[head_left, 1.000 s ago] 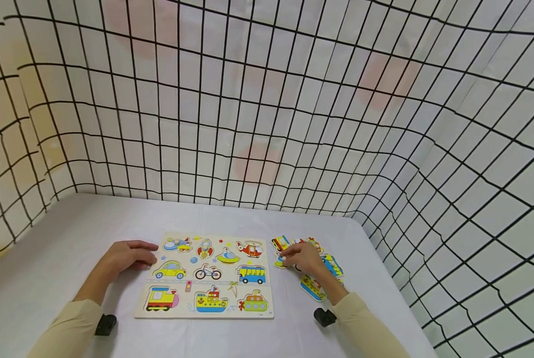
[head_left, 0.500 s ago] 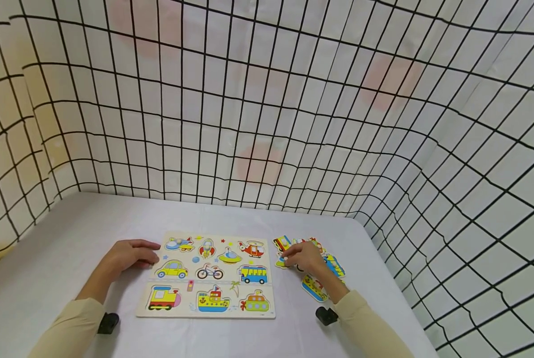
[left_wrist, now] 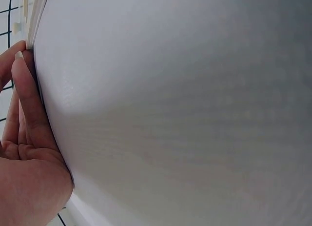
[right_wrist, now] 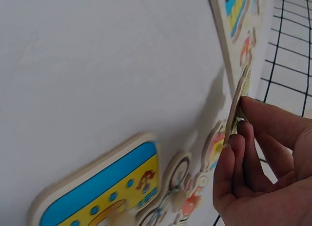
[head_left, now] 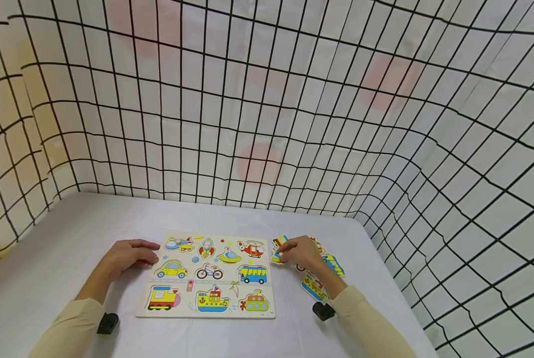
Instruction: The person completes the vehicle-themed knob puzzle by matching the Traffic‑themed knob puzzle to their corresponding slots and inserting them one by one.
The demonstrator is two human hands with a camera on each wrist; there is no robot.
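Near the right side of the wooden puzzle board (head_left: pixel 187 311), my right hand (head_left: pixel 304 252) pinches a small yellow and blue puzzle piece (head_left: pixel 275 258) by its face. In the right wrist view the piece (right_wrist: pixel 237 106) is tilted edge-on, raised above the white table, with its shadow below. The board shows printed vehicles in shallow shapes. My left hand (head_left: pixel 130 256) rests on the table with fingertips right at the board's left edge; in the left wrist view its fingers (left_wrist: pixel 31 99) are nearly straight and hold nothing.
Loose puzzle pieces lie right of the board: a ship (head_left: pixel 313 288), a bus (head_left: pixel 334 265), a train (head_left: pixel 280 241) and a bicycle (right_wrist: pixel 178 174), some partly under my right hand. Black wire mesh (head_left: pixel 231 164) stands around the white table (head_left: pixel 115 214) at the back and sides.
My right hand has shifted slightly left, and the yellow and blue piece has come up from the loose pieces with it. The left hand has stayed at the board's edge.
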